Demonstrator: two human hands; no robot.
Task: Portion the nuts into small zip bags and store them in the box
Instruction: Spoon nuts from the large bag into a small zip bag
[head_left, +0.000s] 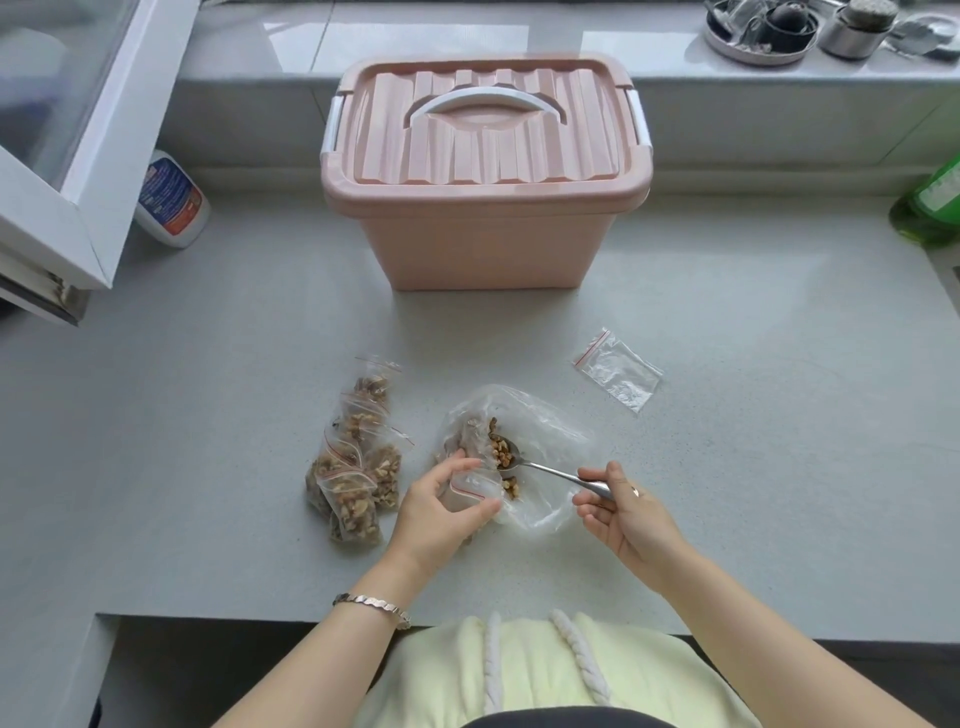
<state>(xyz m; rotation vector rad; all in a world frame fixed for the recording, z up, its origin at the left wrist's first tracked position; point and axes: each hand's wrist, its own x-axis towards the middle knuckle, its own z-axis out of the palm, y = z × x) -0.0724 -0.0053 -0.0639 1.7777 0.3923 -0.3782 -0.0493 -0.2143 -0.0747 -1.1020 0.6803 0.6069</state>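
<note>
Nuts (501, 451) heaped on spoon (545, 467), pinched in right hand (623, 506), just right of zip bag (470, 491) mouth gripped by left hand (441, 506).

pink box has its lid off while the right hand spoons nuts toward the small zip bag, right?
Not quite: the head view shows the pink box with its lid on. The rest holds: the right hand spoons nuts toward the small zip bag.
</note>
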